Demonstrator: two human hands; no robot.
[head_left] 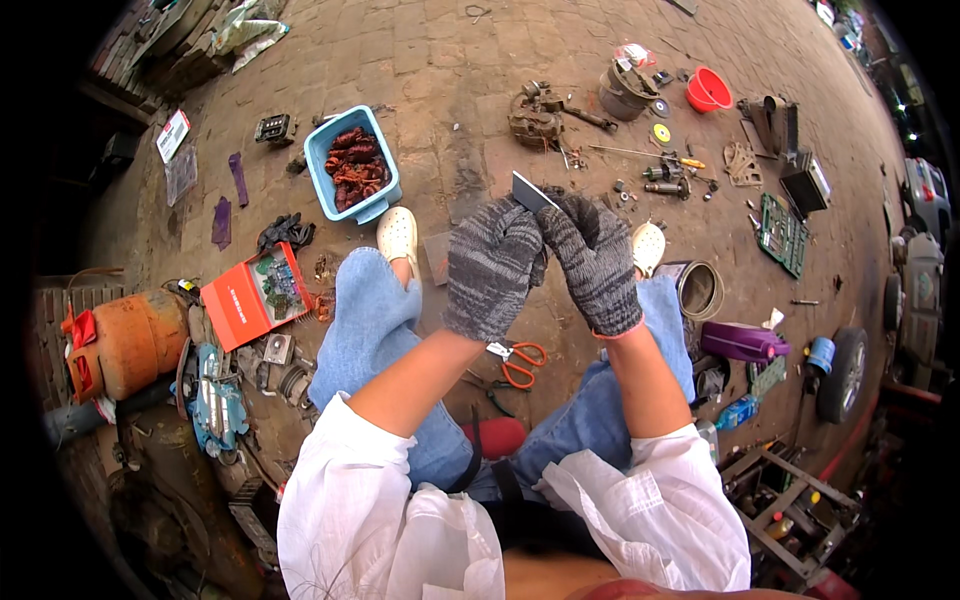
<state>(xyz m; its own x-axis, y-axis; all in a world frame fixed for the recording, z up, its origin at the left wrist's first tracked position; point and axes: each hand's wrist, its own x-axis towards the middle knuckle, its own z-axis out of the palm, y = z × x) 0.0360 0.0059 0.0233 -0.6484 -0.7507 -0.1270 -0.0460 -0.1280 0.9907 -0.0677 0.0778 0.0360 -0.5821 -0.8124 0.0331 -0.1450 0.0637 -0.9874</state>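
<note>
Both my hands wear grey-and-black knit gloves and meet in front of me, above the ground between my feet. A flat grey rectangular piece (532,192) sticks up between them, its lower part hidden by the gloves. My left hand (492,270) is closed at its left side. From the right, my right hand (597,265) has its fingers curled against the same piece. What the piece is made of, I cannot tell. Below my hands, orange-handled scissors (522,366) lie on the bricks.
A blue tub (316,158) holds reddish-brown coiled metal parts. An open red box (238,305) with small items lies left, near an orange gas cylinder (140,340). Rightward are a red bowl (709,90), a metal bucket (626,92), a green tool case (781,235) and a tyre (845,375).
</note>
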